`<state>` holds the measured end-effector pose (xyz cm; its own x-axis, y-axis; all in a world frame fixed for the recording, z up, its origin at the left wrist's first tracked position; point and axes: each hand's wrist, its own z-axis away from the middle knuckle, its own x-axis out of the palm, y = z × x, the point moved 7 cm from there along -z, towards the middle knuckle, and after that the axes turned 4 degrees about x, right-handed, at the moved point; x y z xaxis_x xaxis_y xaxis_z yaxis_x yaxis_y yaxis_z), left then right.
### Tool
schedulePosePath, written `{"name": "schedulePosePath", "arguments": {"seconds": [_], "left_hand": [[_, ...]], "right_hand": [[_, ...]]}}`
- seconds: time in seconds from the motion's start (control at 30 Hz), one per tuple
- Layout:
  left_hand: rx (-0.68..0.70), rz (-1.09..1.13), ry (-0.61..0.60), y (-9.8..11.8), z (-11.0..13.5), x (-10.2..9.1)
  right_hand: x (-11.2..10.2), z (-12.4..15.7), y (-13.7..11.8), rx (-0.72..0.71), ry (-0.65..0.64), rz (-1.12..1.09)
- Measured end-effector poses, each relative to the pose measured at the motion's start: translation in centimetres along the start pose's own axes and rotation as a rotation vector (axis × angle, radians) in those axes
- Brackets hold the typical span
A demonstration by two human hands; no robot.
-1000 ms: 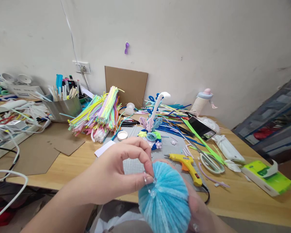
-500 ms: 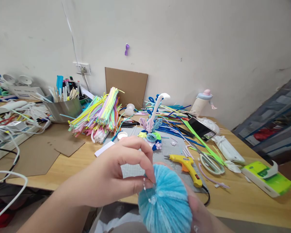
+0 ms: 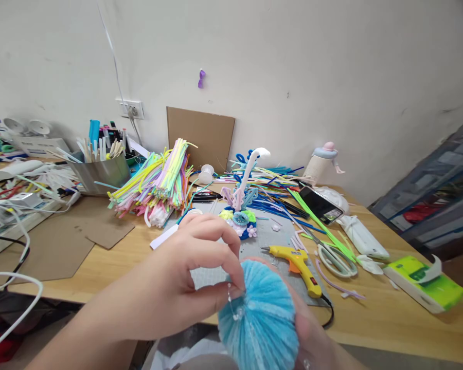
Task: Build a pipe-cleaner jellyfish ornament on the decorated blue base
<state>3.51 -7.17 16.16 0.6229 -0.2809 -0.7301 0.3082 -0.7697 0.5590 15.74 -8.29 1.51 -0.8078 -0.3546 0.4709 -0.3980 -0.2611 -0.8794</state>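
Observation:
A round, fuzzy light-blue pipe-cleaner piece sits low in the middle, in front of the table edge. My right hand cups it from below and behind, mostly hidden by it. My left hand reaches in from the left, with thumb and forefinger pinched on a thin strand of small clear beads lying against the top left of the blue piece.
On the wooden table lie a yellow glue gun, scissors, a phone, a green tissue pack, a heap of pastel pipe cleaners, a small craft figure, cardboard sheets and a metal pen tub.
The blue piece and both hands have dipped slightly and shifted a little left; the left hand's fingers have curled closer over the beads.

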Motion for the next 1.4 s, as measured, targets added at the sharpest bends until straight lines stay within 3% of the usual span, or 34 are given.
{"name": "schedulePosePath", "arguments": {"seconds": [0.17,0.47,0.67,1.17,1.4], "left_hand": [[-0.008,-0.023,-0.012,0.2,0.0,-0.1],[-0.048,-0.023,-0.029,0.0,0.1,-0.1],[-0.064,0.134,-0.004,-1.1,0.6,0.1],[-0.072,0.375,0.007,-1.7,0.4,1.4],[-0.096,0.337,0.041,-1.5,0.6,1.0]], "right_hand": [[-0.9,0.9,0.1,-0.027,0.079,-0.049],[0.7,0.5,-0.7,0.014,-0.013,-0.073],[1.4,0.3,-2.1,-0.074,-0.057,0.034],[1.0,0.6,-2.0,-0.075,-0.044,0.047],[1.9,0.7,-2.8,-0.080,-0.034,0.025]]}}
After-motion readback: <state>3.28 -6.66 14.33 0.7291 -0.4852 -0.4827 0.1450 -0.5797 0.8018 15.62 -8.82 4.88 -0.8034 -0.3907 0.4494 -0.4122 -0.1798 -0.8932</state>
